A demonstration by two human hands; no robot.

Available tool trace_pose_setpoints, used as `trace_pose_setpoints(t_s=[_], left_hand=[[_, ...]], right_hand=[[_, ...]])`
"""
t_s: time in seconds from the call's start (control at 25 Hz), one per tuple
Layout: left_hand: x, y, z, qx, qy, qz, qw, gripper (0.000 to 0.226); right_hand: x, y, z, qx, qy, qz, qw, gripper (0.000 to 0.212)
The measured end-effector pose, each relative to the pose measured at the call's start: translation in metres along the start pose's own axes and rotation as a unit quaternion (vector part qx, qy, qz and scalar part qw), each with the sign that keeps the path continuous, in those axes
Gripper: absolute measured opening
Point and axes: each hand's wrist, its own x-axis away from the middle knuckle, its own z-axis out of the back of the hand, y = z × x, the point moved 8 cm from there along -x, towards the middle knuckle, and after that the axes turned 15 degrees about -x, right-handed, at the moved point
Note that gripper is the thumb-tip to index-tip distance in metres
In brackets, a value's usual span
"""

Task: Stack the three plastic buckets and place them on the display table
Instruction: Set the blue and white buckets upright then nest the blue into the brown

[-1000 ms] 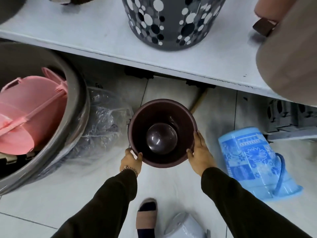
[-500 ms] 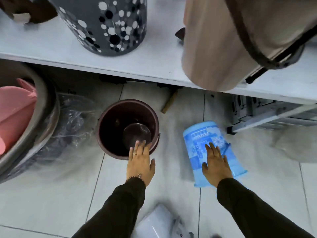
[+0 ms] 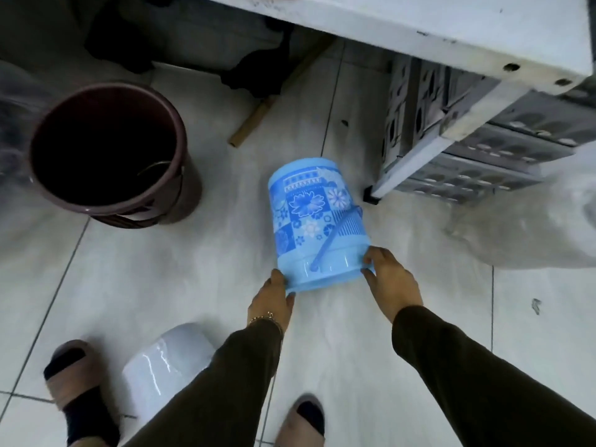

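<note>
The display table [image 3: 403,24] is cut off by the top and right picture edges; only one corner shows. The white bucket [image 3: 167,359] is partly covered by the left sleeve [image 3: 225,382]. The blue bucket [image 3: 314,221] mouth faces away; its interior is hidden. The maroon bucket [image 3: 109,150] interior is too dark to resolve.

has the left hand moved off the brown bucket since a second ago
Yes. The left hand has left the brown bucket, which stands on the floor, and gone rightward to grip the blue bucket's rim opposite the right hand.
</note>
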Motion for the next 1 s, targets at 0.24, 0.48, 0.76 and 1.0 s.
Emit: trace_pose_setpoints(t_s=[0.24, 0.48, 0.76, 1.0], left_hand=[[-0.008, 0.022, 0.093, 0.018, 0.154, -0.022, 0.988, 0.019], [-0.046, 0.037, 0.113, 0.154, 0.1, 0.116, 0.976, 0.029], [-0.037, 0.034, 0.116, 0.085, 0.054, 0.1, 0.99, 0.059], [0.025, 0.028, 0.137, -0.11, 0.14, -0.03, 0.984, 0.066]], right_hand=[[-0.019, -0.007, 0.079, -0.11, 0.144, 0.048, 0.982, 0.047], [-0.037, 0.015, 0.061, -0.18, -0.033, -0.056, 0.981, 0.092], [-0.027, 0.017, 0.072, -0.076, 0.016, -0.042, 0.996, 0.088], [0.034, -0.022, 0.076, 0.017, 0.02, 0.006, 1.0, 0.081]])
